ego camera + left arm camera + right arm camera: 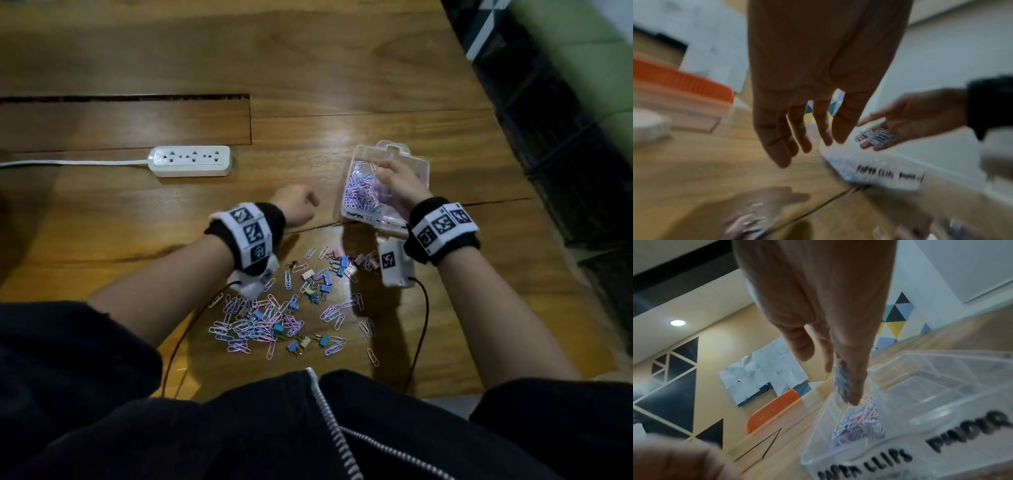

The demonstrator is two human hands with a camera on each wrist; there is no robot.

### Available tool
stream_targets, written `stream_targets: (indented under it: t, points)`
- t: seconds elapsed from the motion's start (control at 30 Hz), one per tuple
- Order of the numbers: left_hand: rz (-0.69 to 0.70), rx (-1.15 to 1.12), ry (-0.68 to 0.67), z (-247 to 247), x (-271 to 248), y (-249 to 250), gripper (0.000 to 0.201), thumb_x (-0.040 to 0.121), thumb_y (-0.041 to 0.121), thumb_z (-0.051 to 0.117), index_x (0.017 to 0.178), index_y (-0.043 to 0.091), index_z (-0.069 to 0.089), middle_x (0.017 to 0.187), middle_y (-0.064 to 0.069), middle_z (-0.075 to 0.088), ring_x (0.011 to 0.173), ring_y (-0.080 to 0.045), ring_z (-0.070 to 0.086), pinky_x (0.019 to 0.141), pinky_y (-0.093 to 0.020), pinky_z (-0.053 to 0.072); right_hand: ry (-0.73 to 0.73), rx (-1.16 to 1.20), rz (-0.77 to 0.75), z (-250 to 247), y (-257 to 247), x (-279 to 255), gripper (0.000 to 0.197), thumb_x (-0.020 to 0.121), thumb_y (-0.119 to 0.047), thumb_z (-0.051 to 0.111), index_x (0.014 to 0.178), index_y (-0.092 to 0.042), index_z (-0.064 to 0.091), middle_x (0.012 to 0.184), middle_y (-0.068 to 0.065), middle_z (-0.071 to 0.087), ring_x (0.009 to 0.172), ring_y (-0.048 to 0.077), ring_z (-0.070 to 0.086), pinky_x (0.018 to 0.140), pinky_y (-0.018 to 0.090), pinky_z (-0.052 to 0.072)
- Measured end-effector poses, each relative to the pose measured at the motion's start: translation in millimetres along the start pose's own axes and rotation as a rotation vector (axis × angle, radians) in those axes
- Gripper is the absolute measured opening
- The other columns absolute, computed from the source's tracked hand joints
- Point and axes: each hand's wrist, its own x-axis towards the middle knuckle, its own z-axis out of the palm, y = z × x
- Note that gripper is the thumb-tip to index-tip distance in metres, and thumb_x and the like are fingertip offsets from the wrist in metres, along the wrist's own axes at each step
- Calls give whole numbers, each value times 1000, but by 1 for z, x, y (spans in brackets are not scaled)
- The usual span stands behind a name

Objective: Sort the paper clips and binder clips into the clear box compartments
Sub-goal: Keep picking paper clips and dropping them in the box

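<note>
The clear box [416, 164] stands on the wooden table; its compartment labelled PAPER CLIPS [859, 421] holds pastel paper clips, and the neighbouring compartment [937, 395] looks bare. My right hand [394, 181] hovers over the paper-clip compartment and pinches a small bunch of paper clips [840, 382] between thumb and fingers, fingertips pointing down into the box. My left hand [298, 205] hangs just left of the box with relaxed fingers [777, 138] and holds nothing. A loose pile of paper clips [253, 322] and small coloured binder clips [318, 277] lies near me.
A white power strip [191, 161] with its cord lies at the left rear of the table. The table's curved edge [534, 212] runs close to the right of the box. Black cables from the wrist cameras trail across the table by the pile.
</note>
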Motion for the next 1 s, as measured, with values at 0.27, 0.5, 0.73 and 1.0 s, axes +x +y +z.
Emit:
stream_targets:
  t: [0.27,0.5,0.73,1.0]
  points:
    - [-74,333,-107,18,-29,-57,57,77,22,71,127,13,45,129,-14,40,119,-30,40,97,-38,41,255,76,-109,5,21,-36,28,89,5,36,83,-17,53,103,2,53,84,8,51,88,31,46]
    - [64,224,-93,32,-37,-59,44,83,7,62,125,12,50,126,-12,45,116,-27,48,98,-33,43,85,-155,-97,35,76,-87,23,87,-2,49,77,-23,53,87,-6,55,82,11,52,76,25,47]
    - [167,21,-85,39,-42,-52,62,77,6,68,132,13,39,134,-10,43,123,-22,45,104,-31,41,25,-468,-96,60,86,-97,32,87,-2,50,118,-9,56,124,7,53,115,22,49,100,33,41]
    - [280,468,-25,51,-55,-61,54,77,26,70,128,27,51,125,-7,35,116,-25,35,96,-35,41,30,-611,-225,79,91,-85,31,86,-2,48,116,-7,57,122,13,47,117,28,46,104,40,38]
